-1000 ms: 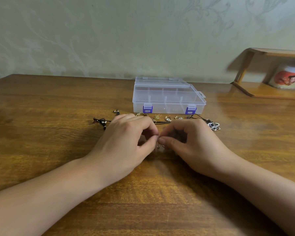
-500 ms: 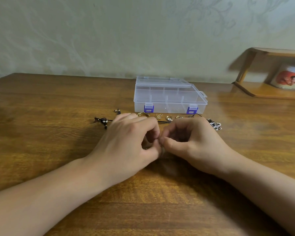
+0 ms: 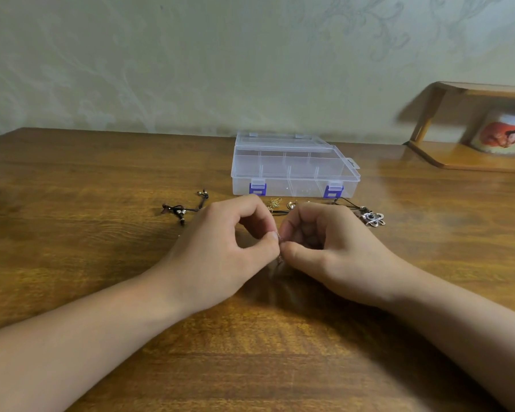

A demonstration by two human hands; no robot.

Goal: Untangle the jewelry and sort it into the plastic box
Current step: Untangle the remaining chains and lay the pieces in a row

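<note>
Both hands have shifted slightly since the frame half a second earlier: the thumb tips, then pressed together, now sit a little apart with a fine chain (image 3: pixel 279 242) visible between them. The box and the loose jewelry lie where they did.

Left hand (image 3: pixel 220 248): fingers curled, thumb and forefinger pinching the chain at its upper end. Wrist rests on the table (image 3: pixel 72 233).

Right hand (image 3: pixel 324 248): fingers curled inward, thumb and forefinger pinching the same chain just beside the left thumb tip. A short length of chain hangs below the pinch point toward the table; its detail is too fine to resolve.

Box (image 3: pixel 295 168): clear plastic with internal dividers and two purple latches on the front wall. It stands on the table beyond the hands, lid down. Whether the latches are fastened cannot be told.

Loose jewelry between hands and box:
- Black cord (image 3: pixel 179 210) with small beads, left of the left hand, on the table.
- Gold piece (image 3: pixel 274 202), just in front of the box, partly hidden behind the left knuckles.
- Flower pendant (image 3: pixel 373 219), silver, on a black cord, right of the right hand, near the box's right front corner.

Shelf (image 3: pixel 458 156): wooden, at the far right table edge against the wall. A mug (image 3: pixel 503 135) with an orange print stands under its top board; it is blurred.
</note>
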